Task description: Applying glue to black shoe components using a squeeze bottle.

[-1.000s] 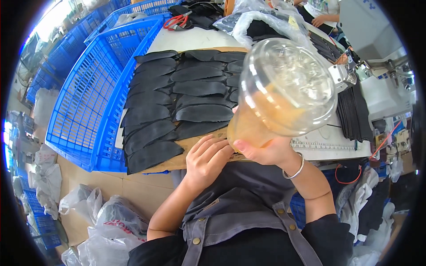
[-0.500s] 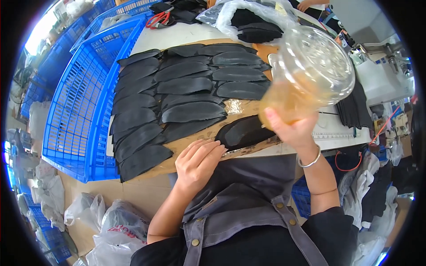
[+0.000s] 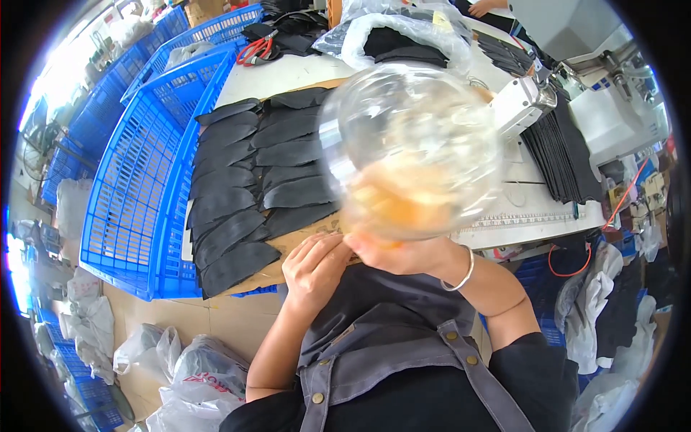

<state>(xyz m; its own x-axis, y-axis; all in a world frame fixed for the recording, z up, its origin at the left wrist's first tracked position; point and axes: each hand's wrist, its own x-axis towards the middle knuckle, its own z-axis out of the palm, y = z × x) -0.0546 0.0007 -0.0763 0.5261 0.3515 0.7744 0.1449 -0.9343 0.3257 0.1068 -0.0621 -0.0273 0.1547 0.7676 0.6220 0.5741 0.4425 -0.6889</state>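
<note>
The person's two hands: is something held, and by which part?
The right hand holds a clear, rounded container with amber contents by its lower end; whether the left hand holds anything cannot be told.

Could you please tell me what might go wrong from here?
The clear container in the right hand looks bulky and smooth, so it might slip. It also hides part of the brown board from view, so a mistake there could go unseen. The overlapping black pieces might shift if the left hand, close beside them, brushes one.
</note>
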